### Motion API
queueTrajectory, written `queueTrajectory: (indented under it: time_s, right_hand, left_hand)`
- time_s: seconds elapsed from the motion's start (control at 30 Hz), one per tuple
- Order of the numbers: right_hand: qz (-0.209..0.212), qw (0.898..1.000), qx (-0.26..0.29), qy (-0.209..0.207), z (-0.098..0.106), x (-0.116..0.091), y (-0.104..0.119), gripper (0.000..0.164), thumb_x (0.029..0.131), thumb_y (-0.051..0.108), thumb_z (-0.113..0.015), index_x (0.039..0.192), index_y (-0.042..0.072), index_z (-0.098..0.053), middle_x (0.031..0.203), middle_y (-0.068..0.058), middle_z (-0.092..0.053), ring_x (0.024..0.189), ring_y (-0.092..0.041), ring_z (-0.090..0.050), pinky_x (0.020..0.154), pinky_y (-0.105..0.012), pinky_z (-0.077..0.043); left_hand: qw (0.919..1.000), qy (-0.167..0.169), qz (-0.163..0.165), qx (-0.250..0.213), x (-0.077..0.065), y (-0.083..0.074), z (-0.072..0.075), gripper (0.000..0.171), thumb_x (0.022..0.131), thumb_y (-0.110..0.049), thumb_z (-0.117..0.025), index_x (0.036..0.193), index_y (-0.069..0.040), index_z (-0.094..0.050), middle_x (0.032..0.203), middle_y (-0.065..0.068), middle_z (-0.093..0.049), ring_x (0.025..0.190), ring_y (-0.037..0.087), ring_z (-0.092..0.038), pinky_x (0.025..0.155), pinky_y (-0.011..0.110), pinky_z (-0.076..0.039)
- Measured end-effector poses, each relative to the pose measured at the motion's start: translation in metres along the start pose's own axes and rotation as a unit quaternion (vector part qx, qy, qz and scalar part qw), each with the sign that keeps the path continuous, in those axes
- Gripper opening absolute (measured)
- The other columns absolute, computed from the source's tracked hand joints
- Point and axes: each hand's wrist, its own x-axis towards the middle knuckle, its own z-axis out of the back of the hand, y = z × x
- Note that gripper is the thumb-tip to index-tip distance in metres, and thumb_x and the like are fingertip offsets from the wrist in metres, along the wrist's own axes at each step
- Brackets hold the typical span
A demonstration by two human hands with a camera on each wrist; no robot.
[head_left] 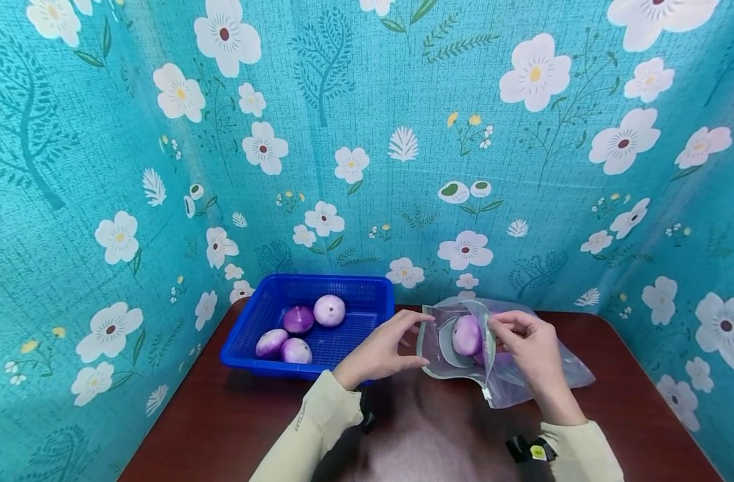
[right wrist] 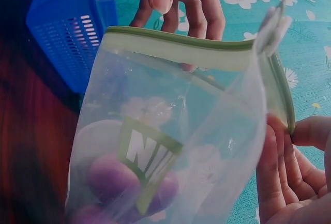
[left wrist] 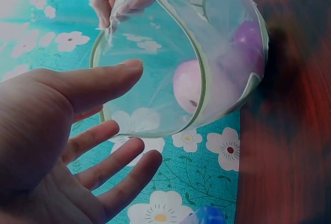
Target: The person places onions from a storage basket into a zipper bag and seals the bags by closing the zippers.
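A clear zip bag (head_left: 568, 375) with a green-edged mouth gapes toward the left. Purple onions (head_left: 466, 335) lie inside it, one close to the opening and others deeper, as the right wrist view (right wrist: 114, 177) also shows. My right hand (head_left: 532, 348) pinches the rim of the bag between thumb and fingers. At the other side of the mouth is my left hand (head_left: 379, 351), its thumb and fingers spread apart with nothing between them. In the left wrist view the left hand's fingertips (left wrist: 150, 157) overlap the near edge of the bag mouth.
A blue plastic basket (head_left: 237, 345) stands left of the bag, with several purple onions (head_left: 329, 310) in it. Both rest on a dark red-brown table (head_left: 186, 428). Teal flowered cloth (head_left: 367, 100) hangs behind the table and along both sides.
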Motion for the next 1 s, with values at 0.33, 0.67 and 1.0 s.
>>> queueTrajectory:
  time_s: [0.33, 0.67, 1.0]
  right_hand:
    - [-0.003, 1.000, 0.002, 0.002, 0.001, 0.001, 0.001, 0.028, 0.099, 0.019, -0.072, 0.112, -0.006, -0.073, 0.081, 0.016, -0.069, 0.068, -0.011, -0.067, 0.065, -0.024, -0.061]
    - [-0.011, 1.000, 0.004, 0.003, 0.002, 0.000, 0.002, 0.029, 0.099, 0.019, -0.072, 0.112, -0.007, -0.073, 0.080, 0.016, -0.070, 0.068, -0.010, -0.068, 0.065, -0.024, -0.062]
    - [-0.006, 1.000, 0.012, 0.005, 0.001, 0.000, -0.002, 0.029, 0.099, 0.018, -0.072, 0.112, -0.007, -0.072, 0.080, 0.016, -0.070, 0.067, -0.010, -0.068, 0.065, -0.025, -0.062]
  left_hand:
    - [1.0000, -0.004, -0.006, 0.001, -0.004, 0.000, 0.000, 0.068, 0.090, -0.022, -0.082, 0.150, -0.021, -0.049, 0.141, 0.006, -0.057, 0.121, 0.019, -0.063, 0.095, 0.022, -0.057]
    - [0.9997, -0.018, -0.003, -0.015, -0.010, 0.006, 0.003, 0.065, 0.092, -0.023, -0.081, 0.149, -0.019, -0.051, 0.137, 0.006, -0.058, 0.120, 0.021, -0.062, 0.095, 0.030, -0.059]
    - [0.9977, -0.050, 0.045, 0.006, -0.034, 0.039, 0.027, 0.061, 0.096, -0.021, -0.076, 0.151, -0.017, -0.048, 0.140, 0.009, -0.057, 0.124, 0.027, -0.062, 0.100, 0.046, -0.057]
